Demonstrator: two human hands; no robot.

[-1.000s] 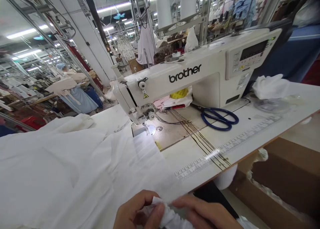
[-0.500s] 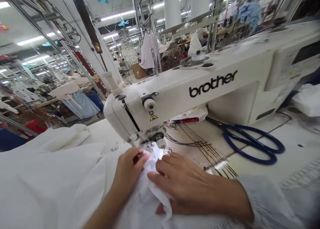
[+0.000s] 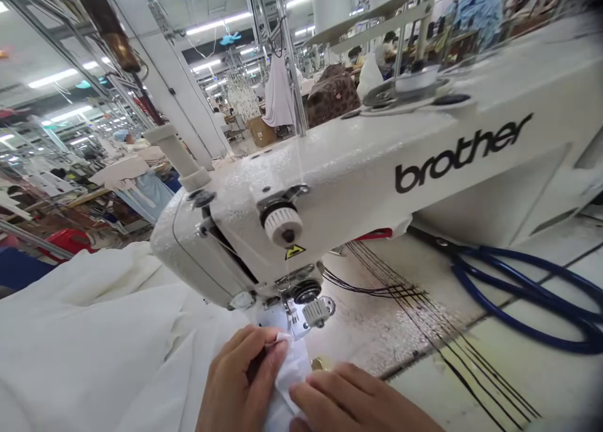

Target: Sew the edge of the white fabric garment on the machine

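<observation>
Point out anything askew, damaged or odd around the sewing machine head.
Nothing stands out. Both hands, left hand and right hand, pinch the white fabric just before the presser foot; blue scissors lie flat beside it.

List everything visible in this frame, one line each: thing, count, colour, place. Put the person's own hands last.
sewing machine: one, off-white with black lettering, across the table centre.
white fabric: one large piece, white, spread on the left, its edge pinched under the machine's head.
scissors: one pair, blue handles, on the table at right.
black lines: several, black, running across the table behind the needle.
table: one, pale, under everything.
hanging garment: one, white, in the background aisle.
left hand: one, pinching the fabric edge below the needle.
right hand: one, fingers pressing the same fabric edge.
</observation>
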